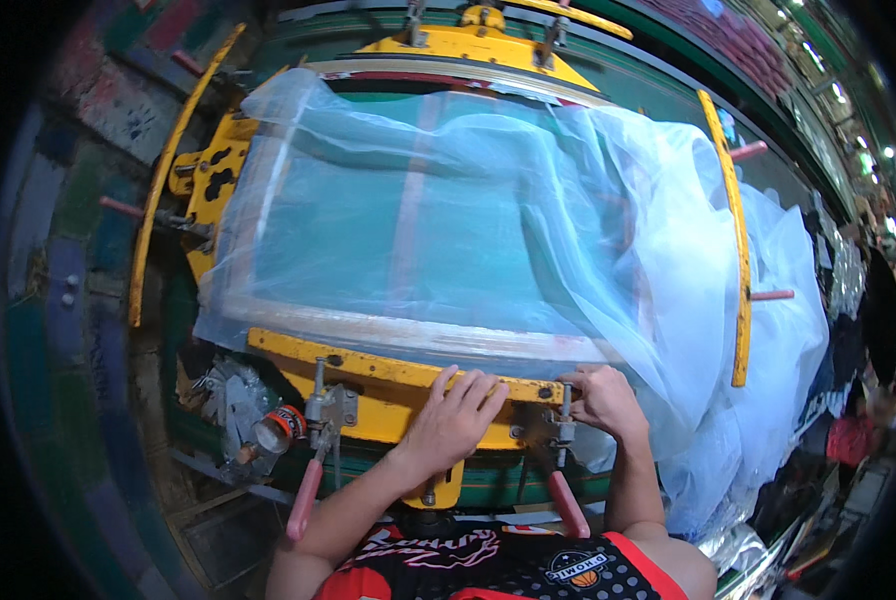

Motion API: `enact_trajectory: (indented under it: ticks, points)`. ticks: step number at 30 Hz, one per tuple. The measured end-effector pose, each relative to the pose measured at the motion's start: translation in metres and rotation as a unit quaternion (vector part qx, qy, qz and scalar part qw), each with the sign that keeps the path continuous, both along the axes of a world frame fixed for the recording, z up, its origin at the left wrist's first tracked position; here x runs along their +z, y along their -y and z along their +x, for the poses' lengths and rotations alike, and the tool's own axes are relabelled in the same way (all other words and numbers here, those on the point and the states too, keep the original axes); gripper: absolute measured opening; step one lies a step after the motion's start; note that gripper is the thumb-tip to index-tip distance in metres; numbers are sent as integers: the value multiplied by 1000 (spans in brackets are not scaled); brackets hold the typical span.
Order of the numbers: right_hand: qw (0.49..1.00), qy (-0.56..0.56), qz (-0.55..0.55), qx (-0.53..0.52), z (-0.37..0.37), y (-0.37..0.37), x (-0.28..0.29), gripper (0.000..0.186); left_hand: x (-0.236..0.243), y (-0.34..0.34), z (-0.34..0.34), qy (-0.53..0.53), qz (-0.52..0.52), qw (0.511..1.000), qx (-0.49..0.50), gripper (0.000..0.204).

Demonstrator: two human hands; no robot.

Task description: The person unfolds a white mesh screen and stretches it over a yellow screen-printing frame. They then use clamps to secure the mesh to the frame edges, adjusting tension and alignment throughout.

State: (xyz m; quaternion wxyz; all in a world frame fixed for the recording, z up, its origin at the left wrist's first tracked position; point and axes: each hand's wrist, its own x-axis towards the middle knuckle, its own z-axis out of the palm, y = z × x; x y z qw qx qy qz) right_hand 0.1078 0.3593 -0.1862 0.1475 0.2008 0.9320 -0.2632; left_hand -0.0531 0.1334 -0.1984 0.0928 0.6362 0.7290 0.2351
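Sheer pale blue mesh (pixel 348 230) drapes over a wooden frame (pixel 438 335) on the table, bunched toward the right. A yellow metal bar (pixel 298 348) with toggle clamps and pink handles (pixel 569 505) runs along its near side. My left hand (pixel 446 425) has its fingers bent over the middle of this bar, holding it. My right hand (pixel 606 405) is closed at the bar’s right end, beside a clamp bolt (pixel 566 435); what lies inside its fingers is hidden. A small can (pixel 278 432) sits left of the left clamp.
More yellow bars stand at the left (pixel 153 210), right (pixel 728 190) and far side (pixel 478 50), some with pink handles. Stained, patched boards (pixel 78 290) lie at the left. Loose mesh (pixel 773 290) hangs at the right beside clutter (pixel 848 440). Red material (pixel 718 40) lies at the back right.
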Motion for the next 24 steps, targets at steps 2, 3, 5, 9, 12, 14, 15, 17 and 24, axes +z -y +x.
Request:
enact_trajectory:
  ticks: [2, 3, 5, 9, 12, 14, 15, 17, 24]
  points:
    - [1000, 3, 11, 15, 1, -1, 0, 33, -9, -9, -1, 14, 4, 1000, -10, 48]
    - [1000, 5, 13, 13, 3, -1, 2, 32, -13, -13, -4, 20, 5, 1000, -21, 50]
    - [1000, 5, 12, 12, 4, 0, 4, 32, -18, -18, -10, 2, 6, 999, -37, 48]
    - [1000, -5, 3, -13, 6, 2, 10, 34, -22, -25, -20, -30, 24, 997, -68, 43]
    - [990, -45, -124, -49, 21, -13, 12, 35, -19, -22, -20, -18, 9, 996, -89, 44]
    - [947, 54, -235, -210, 33, -34, 6, 38, -19, -22, -20, -4, -17, 996, -91, 47]
    - [911, 94, -286, -281, 41, -43, 3, 40, -19, -21, -19, -10, -17, 995, -94, 47]
    - [898, 64, -291, -325, 56, -56, -4, 41, -20, -23, -21, -6, -26, 995, -94, 47]
    - [909, -181, -41, -373, 82, -62, -30, 38, -25, -30, -24, -19, 13, 997, -70, 47]
